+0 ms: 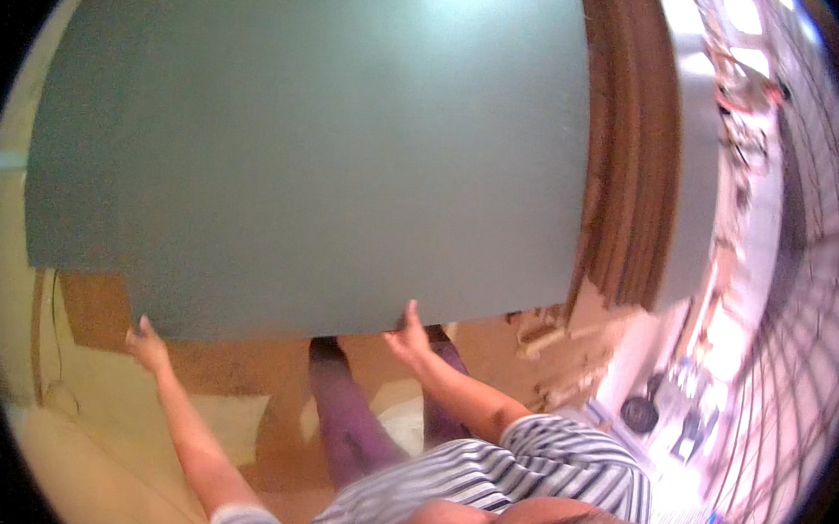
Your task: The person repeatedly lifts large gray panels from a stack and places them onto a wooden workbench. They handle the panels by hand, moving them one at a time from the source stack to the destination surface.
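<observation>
A large, flat grey-green sheet spreads across most of the head view. My left hand grips its near left corner, thumb up at the edge and fingers curled underneath. Further right along the same near edge, my right hand holds on with its thumb over the top; the other fingers are partly hidden below. Along the right side of the sheet shows a stack of brown-edged boards, lying in uneven layers. What supports the sheet beneath is hidden from me.
At far right stands a curved wire guard, like a fan's cage. Cluttered small items line a bright strip beside the stack. A round black object sits low on the right. A thin cable hangs at the left.
</observation>
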Demonstrator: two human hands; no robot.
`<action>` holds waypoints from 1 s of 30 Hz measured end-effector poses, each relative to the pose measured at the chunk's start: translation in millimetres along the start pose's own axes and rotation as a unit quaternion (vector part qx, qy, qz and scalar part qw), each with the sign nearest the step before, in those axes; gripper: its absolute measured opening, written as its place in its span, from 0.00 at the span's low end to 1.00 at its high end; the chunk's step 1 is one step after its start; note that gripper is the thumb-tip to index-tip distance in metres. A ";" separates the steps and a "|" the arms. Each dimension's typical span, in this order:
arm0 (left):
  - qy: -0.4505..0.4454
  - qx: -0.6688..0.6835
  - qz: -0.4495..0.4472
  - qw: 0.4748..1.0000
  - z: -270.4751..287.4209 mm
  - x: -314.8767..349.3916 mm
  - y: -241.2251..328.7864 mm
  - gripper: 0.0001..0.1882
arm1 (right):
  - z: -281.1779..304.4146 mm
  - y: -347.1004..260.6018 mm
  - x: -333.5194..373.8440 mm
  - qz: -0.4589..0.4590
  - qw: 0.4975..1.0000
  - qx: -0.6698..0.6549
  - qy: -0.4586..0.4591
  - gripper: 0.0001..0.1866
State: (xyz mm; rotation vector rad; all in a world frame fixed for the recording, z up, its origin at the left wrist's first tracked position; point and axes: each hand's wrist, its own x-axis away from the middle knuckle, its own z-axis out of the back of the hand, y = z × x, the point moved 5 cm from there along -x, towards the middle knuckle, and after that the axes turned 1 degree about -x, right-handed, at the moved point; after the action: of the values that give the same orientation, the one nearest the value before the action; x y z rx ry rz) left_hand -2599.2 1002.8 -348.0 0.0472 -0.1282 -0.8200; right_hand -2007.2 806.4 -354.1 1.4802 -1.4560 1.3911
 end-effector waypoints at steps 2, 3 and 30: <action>-0.078 0.206 0.049 0.974 2.3 43.1 9.1 0.29 | -8.9 -6.5 19.0 0.028 0.999 -0.018 -0.015 0.38; -0.088 0.305 0.084 0.944 1.8 84.0 18.2 0.24 | 0.2 -13.9 20.7 -0.003 1.000 0.009 -0.015 0.34; -0.328 0.568 0.319 0.685 -41.0 406.0 225.8 0.30 | 130.6 -526.7 0.1 0.301 0.680 0.607 0.279 0.47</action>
State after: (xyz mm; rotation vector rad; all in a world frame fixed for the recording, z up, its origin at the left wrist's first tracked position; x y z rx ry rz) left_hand -2155.9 859.4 -329.2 0.8505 -1.2726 0.1029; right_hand -1472.4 783.6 -265.0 0.8936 -0.4672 3.2511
